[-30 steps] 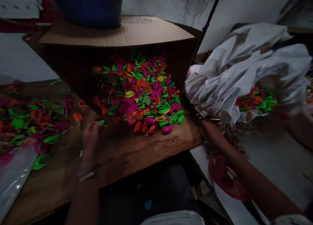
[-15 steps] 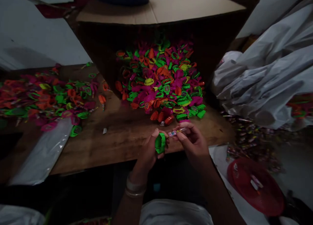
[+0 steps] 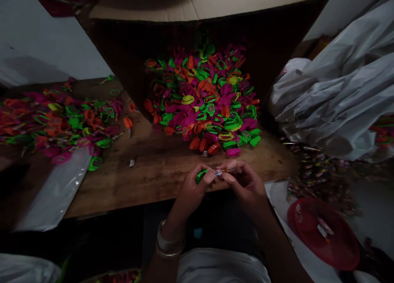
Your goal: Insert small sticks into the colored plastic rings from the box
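My left hand (image 3: 195, 184) is closed round a green plastic toy watch (image 3: 201, 176), most of it hidden by the thumb and fingers. A small wrapped candy tube (image 3: 218, 173) with a pinkish label lies between my two hands. Its right part is pinched by my right hand (image 3: 244, 180), and its left end meets the left thumb and fingertips at the watch. Both hands are just above the table's front edge. Whether the tube is inside the watch band cannot be seen. Beyond them, a pile of green, orange, pink and yellow toy watches (image 3: 206, 106) spills from an open box.
The cardboard box (image 3: 147, 12) lies on its side on the wooden table (image 3: 154, 184). Left is another heap of toy watches (image 3: 61, 123) beside a clear plastic bag (image 3: 58, 192). At right stand a white sack (image 3: 335, 102), many wrapped candies (image 3: 320, 172) and a red round lid (image 3: 323, 233).
My left hand has turned and closed further over the green watch, its thumb now on the candy tube's end. The hands have come closer together.
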Tool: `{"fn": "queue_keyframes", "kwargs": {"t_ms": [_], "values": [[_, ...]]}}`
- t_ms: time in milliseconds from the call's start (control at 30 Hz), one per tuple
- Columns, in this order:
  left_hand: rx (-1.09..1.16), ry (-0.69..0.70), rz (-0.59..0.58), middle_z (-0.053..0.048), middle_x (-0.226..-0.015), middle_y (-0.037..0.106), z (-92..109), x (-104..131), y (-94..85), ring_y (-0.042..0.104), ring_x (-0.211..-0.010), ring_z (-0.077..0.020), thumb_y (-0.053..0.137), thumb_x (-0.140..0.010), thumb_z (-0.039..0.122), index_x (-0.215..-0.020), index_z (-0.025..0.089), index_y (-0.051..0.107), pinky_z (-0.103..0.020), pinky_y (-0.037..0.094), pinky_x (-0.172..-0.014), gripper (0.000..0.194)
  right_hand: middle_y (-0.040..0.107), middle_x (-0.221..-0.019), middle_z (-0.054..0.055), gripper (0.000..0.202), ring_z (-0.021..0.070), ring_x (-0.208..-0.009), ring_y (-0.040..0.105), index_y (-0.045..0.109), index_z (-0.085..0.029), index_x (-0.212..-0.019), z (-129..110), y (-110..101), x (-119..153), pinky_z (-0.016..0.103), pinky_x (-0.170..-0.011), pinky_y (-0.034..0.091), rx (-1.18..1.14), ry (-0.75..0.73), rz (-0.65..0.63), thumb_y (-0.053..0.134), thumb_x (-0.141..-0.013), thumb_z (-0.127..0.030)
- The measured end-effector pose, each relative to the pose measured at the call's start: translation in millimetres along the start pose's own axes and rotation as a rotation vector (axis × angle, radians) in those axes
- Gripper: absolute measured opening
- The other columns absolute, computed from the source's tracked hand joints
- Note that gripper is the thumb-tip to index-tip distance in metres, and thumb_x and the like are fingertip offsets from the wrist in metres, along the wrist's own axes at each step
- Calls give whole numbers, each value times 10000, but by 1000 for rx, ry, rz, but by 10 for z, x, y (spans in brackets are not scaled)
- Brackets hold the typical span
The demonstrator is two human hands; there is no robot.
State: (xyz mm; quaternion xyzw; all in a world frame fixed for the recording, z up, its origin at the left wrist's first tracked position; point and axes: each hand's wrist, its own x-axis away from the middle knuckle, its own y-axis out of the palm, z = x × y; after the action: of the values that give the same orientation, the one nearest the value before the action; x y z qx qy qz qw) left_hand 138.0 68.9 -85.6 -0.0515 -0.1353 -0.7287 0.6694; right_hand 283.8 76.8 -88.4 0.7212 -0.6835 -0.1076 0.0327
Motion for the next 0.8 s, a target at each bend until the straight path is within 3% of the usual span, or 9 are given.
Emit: {"fn": "queue_keyframes", "kwargs": {"t_ms": [167, 233, 300, 367, 433, 533, 600, 700, 800], "values": [[119, -35, 35, 41, -606, 519, -136, -67, 93, 416, -503, -59, 658, -779, 428, -715, 166, 560, -155, 277, -436, 287, 681, -849, 7, 59, 146, -814, 656, 621, -237, -878, 90, 50, 35, 251, -744, 536, 99, -44, 42, 658, -833, -246], [263, -22, 59, 36, -577, 530, -130, -152, 2, 426, -470, -60, 719, -738, 416, -705, 159, 572, -148, 276, -403, 298, 688, -929, 20, 170, 156, -863, 663, 618, -251, -988, 138, 40, 22, 272, -783, 542, 105, -26, 60, 664, -825, -247], [441, 95, 159, 9, -610, 587, -45, -255, -270, 512, -504, -93, 763, -678, 457, -738, 164, 599, -158, 342, -396, 341, 668, -1116, 47, 384, 169, -930, 663, 569, -282, -1169, 158, -28, -5, 302, -824, 546, 91, 5, 69, 688, -804, -266], [548, 252, 276, -31, -838, 676, 86, -344, -686, 642, -769, -154, 650, -702, 642, -867, 205, 610, -196, 499, -547, 469, 613, -1262, 66, 526, 179, -980, 658, 503, -308, -1284, 154, -167, -29, 326, -860, 544, 103, 20, 86, 698, -796, -290], [672, 457, 406, -97, -1069, 671, 194, -409, -1101, 616, -1067, -186, 502, -762, 721, -946, 184, 606, -238, 548, -775, 576, 617, -1271, 73, 505, 187, -992, 664, 509, -304, -1284, 156, -368, -32, 344, -881, 539, 167, 15, 120, 682, -810, -314], [670, 434, 517, -128, -1217, 627, 191, -520, -1381, 583, -1163, -203, 461, -817, 648, -1011, 183, 621, -302, 523, -914, 528, 694, -1136, 85, 383, 213, -970, 686, 578, -253, -1192, 233, -724, 5, 376, -873, 549, 364, 12, 178, 642, -829, -356], [332, 272, 534, -109, -1208, 646, 82, -651, -1268, 628, -1080, -220, 526, -795, 549, -1044, 205, 636, -349, 540, -870, 438, 721, -1067, 95, 301, 225, -953, 697, 619, -213, -1106, 323, -964, 29, 371, -835, 568, 614, 5, 169, 578, -855, -372], [-266, 131, 499, -106, -1056, 713, -118, -936, -849, 652, -985, -258, 640, -707, 402, -946, 180, 689, -389, 527, -840, 330, 736, -1008, 107, 270, 218, -861, 717, 650, -169, -1038, 413, -1310, -31, 339, -746, 589, 1009, 27, 127, 491, -879, -319], [-435, 138, 495, -130, -944, 728, -243, -1226, -468, 629, -1024, -304, 691, -660, 280, -786, 158, 708, -410, 464, -909, 176, 727, -1011, 141, 268, 229, -848, 710, 654, -124, -1057, 389, -1629, -280, 347, -744, 581, 1246, 83, 179, 484, -857, -180]]}}
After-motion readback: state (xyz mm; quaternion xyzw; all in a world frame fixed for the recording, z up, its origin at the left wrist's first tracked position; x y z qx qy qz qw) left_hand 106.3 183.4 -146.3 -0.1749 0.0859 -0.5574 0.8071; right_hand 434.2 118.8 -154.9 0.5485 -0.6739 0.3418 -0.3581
